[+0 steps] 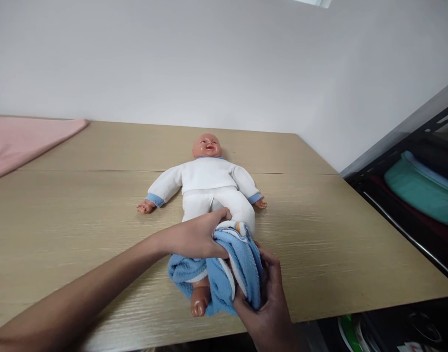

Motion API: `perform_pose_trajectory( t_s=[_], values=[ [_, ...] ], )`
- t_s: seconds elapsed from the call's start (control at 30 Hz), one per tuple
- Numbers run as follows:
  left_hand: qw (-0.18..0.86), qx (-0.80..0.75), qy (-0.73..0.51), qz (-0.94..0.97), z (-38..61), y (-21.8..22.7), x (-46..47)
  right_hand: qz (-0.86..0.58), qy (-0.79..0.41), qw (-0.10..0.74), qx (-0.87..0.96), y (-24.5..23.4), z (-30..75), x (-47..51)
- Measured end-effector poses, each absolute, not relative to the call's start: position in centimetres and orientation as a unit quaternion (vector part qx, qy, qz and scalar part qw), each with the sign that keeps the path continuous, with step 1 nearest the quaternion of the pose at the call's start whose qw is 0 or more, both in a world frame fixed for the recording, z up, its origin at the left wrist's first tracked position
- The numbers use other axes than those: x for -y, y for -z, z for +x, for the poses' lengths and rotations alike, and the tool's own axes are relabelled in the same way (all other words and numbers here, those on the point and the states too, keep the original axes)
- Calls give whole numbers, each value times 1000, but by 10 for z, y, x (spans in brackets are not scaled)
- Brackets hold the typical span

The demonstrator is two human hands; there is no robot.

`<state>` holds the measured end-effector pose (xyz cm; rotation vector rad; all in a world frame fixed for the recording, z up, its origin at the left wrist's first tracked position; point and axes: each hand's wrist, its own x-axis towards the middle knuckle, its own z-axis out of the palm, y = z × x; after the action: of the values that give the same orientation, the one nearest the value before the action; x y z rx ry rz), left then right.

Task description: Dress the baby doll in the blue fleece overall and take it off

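A baby doll [210, 174] lies on its back, head away from me, in a white top with blue cuffs and white bottoms. Blue terry pants [246, 256] with white edging are bunched around its lower legs, and one bare foot [200, 300] pokes out of them. My left hand [200, 235] is closed on the upper edge of the pants, over the doll's legs, with some fingers hidden. From the right, my right hand [270, 305] grips the bunched fabric around the other leg; that leg's foot is hidden in the cloth.
The doll lies on a light wooden table [80, 210] against a white wall. A pink cloth [26, 142] covers the far left corner. At right, a black shelf [389, 230] holds folded fabric, including a teal piece [422, 190]. Assorted items sit below the table's right front edge.
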<state>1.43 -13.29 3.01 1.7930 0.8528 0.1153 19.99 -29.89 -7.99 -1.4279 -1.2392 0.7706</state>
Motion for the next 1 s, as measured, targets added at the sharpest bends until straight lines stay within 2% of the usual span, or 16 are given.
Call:
perform_pose_trajectory(
  t_s=[0.17,0.33,0.5,0.77,1.0],
  values=[
    [531,-363,-55,764,16,-31,135,-627,-291,538,482,79,184,301],
    [559,-293,-14,776,13,-31,133,-648,-271,533,472,79,175,303],
    [563,-292,-17,773,13,-33,133,-648,-289,537,456,76,183,302],
    [493,-233,-49,837,9,-22,125,-605,-305,591,438,66,196,286],
    [462,-178,-55,867,5,-21,115,-623,-213,515,549,58,214,271]
  ],
)
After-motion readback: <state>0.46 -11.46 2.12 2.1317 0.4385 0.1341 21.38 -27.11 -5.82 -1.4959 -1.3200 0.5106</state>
